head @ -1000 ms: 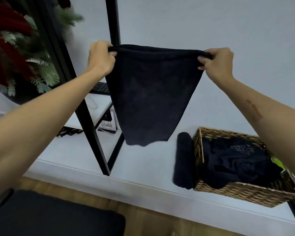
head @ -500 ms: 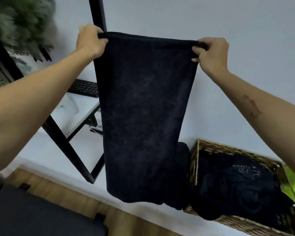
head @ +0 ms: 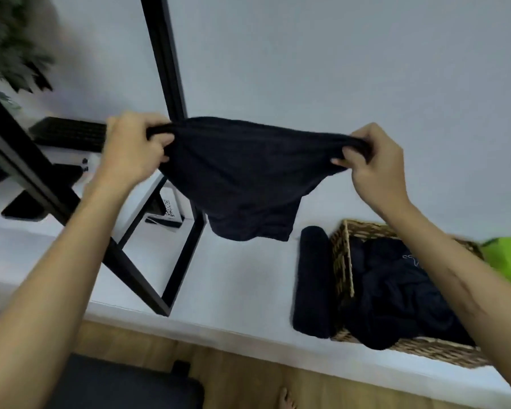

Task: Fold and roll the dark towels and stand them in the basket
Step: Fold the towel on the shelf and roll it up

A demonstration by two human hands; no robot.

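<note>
Two hands grasp one dark towel in the air: left hand and right hand pinch its upper corners. Below the right hand sits the basket.

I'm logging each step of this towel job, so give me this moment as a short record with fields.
held item: dark navy cloth towel, hanging in the air
left hand: grips its left top corner
right hand: pinches its right top corner
rolled dark towel: lies on the white table, beside the basket
woven wicker basket: holds crumpled dark cloth
</note>
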